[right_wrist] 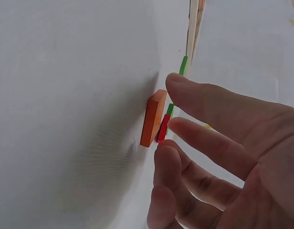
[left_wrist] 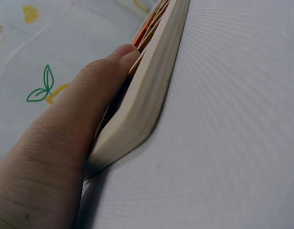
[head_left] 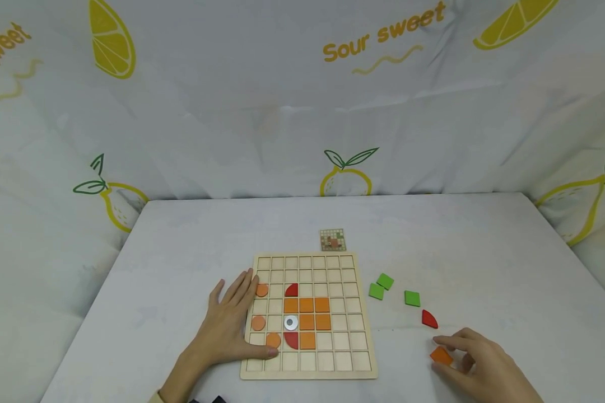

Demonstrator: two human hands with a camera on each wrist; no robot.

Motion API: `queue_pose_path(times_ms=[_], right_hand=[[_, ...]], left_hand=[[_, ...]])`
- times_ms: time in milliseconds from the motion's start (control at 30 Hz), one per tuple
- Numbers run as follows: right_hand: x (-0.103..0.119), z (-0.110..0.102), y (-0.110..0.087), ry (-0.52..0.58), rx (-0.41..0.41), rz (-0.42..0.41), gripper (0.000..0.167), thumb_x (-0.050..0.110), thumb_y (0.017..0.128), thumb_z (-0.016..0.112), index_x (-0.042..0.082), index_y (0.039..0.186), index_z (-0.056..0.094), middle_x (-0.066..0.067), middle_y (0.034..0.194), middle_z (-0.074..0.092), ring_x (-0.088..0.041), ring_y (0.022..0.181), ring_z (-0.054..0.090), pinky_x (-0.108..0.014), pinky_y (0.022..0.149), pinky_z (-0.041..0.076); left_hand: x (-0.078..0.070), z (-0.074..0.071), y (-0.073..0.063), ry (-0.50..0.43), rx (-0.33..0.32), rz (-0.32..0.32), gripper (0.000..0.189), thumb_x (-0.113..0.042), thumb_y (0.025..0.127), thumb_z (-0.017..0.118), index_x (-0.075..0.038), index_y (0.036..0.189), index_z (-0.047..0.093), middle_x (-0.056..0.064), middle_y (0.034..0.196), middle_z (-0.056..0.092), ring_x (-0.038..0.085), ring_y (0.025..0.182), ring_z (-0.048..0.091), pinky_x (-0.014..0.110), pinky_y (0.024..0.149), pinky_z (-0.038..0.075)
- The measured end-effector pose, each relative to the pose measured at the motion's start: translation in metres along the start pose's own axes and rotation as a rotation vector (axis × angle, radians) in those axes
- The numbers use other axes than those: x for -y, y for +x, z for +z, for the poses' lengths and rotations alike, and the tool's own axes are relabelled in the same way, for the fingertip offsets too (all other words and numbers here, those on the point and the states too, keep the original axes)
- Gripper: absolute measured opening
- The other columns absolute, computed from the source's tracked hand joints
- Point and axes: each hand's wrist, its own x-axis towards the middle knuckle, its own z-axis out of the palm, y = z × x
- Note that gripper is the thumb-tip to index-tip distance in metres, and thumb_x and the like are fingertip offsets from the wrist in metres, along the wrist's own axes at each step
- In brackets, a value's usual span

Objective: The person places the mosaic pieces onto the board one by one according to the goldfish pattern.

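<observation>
My left hand (head_left: 227, 327) rests on the left side of a wooden grid board (head_left: 307, 374), fingers stretched along its edge and thumb laid over the lower left squares. The left wrist view shows the thumb (left_wrist: 96, 83) on top of the board's rim (left_wrist: 132, 119). On the board lie orange squares (head_left: 307, 322), orange discs (head_left: 258, 323), red quarter-circles (head_left: 292, 290) and a white ring piece (head_left: 291, 322). Off to the right, my right hand (head_left: 489, 366) is over a loose orange square (head_left: 441, 356). In the right wrist view its parted fingertips look apart from that orange square (right_wrist: 153, 119).
Three green squares (head_left: 412, 298) and a red quarter-circle (head_left: 429, 319) lie between the board and the right hand. A small pattern card (head_left: 333, 239) is just beyond the board's far edge. Dark objects (head_left: 218, 399) show at the near edge. A lemon-print cloth (head_left: 262, 140) hangs behind.
</observation>
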Motion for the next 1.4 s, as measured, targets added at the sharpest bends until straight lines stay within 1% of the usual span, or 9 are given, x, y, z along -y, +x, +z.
queue_pose_path(times_ms=[300, 500, 767, 833, 933, 1067, 1167, 1233, 1400], right_hand=[[-0.005, 0.003, 0.003, 0.005, 0.044, 0.047, 0.047, 0.032, 0.078, 0.088, 0.007, 0.116, 0.077, 0.007, 0.090, 0.065, -0.011, 0.070, 0.052, -0.020, 0.057, 0.043], [-0.007, 0.003, 0.003, 0.012, 0.031, 0.051, 0.047, 0.032, 0.078, 0.087, 0.007, 0.116, 0.076, 0.008, 0.088, 0.065, -0.011, 0.069, 0.053, -0.019, 0.058, 0.042], [-0.002, 0.002, 0.003, 0.029, 0.024, 0.042, 0.040, 0.028, 0.080, 0.087, 0.008, 0.113, 0.077, 0.008, 0.088, 0.065, -0.011, 0.067, 0.047, -0.019, 0.057, 0.039], [0.000, 0.002, 0.003, 0.028, 0.009, 0.027, 0.038, 0.026, 0.079, 0.087, 0.009, 0.112, 0.078, 0.007, 0.089, 0.065, -0.010, 0.066, 0.046, -0.019, 0.057, 0.039], [0.002, 0.001, 0.002, 0.030, -0.036, -0.026, 0.035, 0.025, 0.079, 0.087, 0.011, 0.109, 0.078, 0.007, 0.088, 0.065, -0.006, 0.063, 0.044, -0.018, 0.056, 0.039], [0.004, 0.005, -0.001, 0.060, -0.162, -0.172, 0.028, 0.019, 0.074, 0.089, 0.015, 0.101, 0.079, 0.011, 0.085, 0.064, 0.002, 0.060, 0.040, -0.018, 0.055, 0.039], [0.008, 0.007, -0.002, 0.078, -0.232, -0.256, 0.026, 0.015, 0.072, 0.090, 0.017, 0.095, 0.079, 0.015, 0.082, 0.063, 0.004, 0.062, 0.040, -0.018, 0.055, 0.039], [0.013, 0.007, 0.000, 0.082, -0.227, -0.263, 0.025, 0.014, 0.072, 0.089, 0.018, 0.095, 0.080, 0.016, 0.080, 0.062, 0.004, 0.063, 0.040, -0.018, 0.055, 0.039], [0.026, 0.003, 0.004, 0.080, -0.180, -0.261, 0.025, 0.013, 0.074, 0.086, 0.016, 0.098, 0.080, 0.012, 0.081, 0.063, 0.002, 0.064, 0.041, -0.018, 0.056, 0.038]], left_hand=[[0.001, 0.001, -0.001, 0.020, 0.002, 0.003, 0.143, -0.096, 0.059, 0.063, -0.004, 0.161, 0.027, 0.011, 0.171, 0.025, 0.028, 0.158, 0.025, 0.064, 0.122, 0.008], [0.000, 0.001, -0.001, 0.018, 0.003, -0.001, 0.142, -0.096, 0.059, 0.063, -0.004, 0.161, 0.027, 0.011, 0.170, 0.025, 0.028, 0.158, 0.026, 0.064, 0.122, 0.008], [-0.001, 0.000, -0.001, -0.003, 0.011, -0.008, 0.143, -0.095, 0.059, 0.064, -0.004, 0.162, 0.026, 0.011, 0.171, 0.023, 0.029, 0.158, 0.025, 0.064, 0.122, 0.007], [-0.001, -0.001, -0.001, -0.005, 0.014, -0.008, 0.143, -0.095, 0.059, 0.064, -0.004, 0.162, 0.026, 0.011, 0.171, 0.023, 0.029, 0.159, 0.025, 0.064, 0.122, 0.007], [-0.001, -0.001, -0.001, 0.000, 0.014, -0.005, 0.142, -0.095, 0.060, 0.063, -0.003, 0.161, 0.026, 0.011, 0.171, 0.023, 0.029, 0.159, 0.024, 0.064, 0.122, 0.007], [-0.001, 0.000, -0.001, 0.004, 0.014, -0.004, 0.142, -0.096, 0.060, 0.063, -0.003, 0.161, 0.026, 0.011, 0.171, 0.023, 0.029, 0.159, 0.024, 0.065, 0.122, 0.007], [0.000, 0.000, -0.001, 0.004, 0.017, -0.007, 0.142, -0.096, 0.059, 0.063, -0.003, 0.161, 0.026, 0.011, 0.171, 0.023, 0.029, 0.159, 0.024, 0.065, 0.122, 0.007], [0.000, 0.000, -0.001, 0.002, 0.019, -0.008, 0.142, -0.095, 0.059, 0.063, -0.003, 0.161, 0.026, 0.011, 0.171, 0.023, 0.028, 0.159, 0.024, 0.065, 0.122, 0.007], [0.000, -0.001, 0.000, -0.001, 0.022, -0.009, 0.142, -0.096, 0.059, 0.063, -0.004, 0.161, 0.026, 0.011, 0.171, 0.023, 0.028, 0.159, 0.023, 0.065, 0.122, 0.006]])
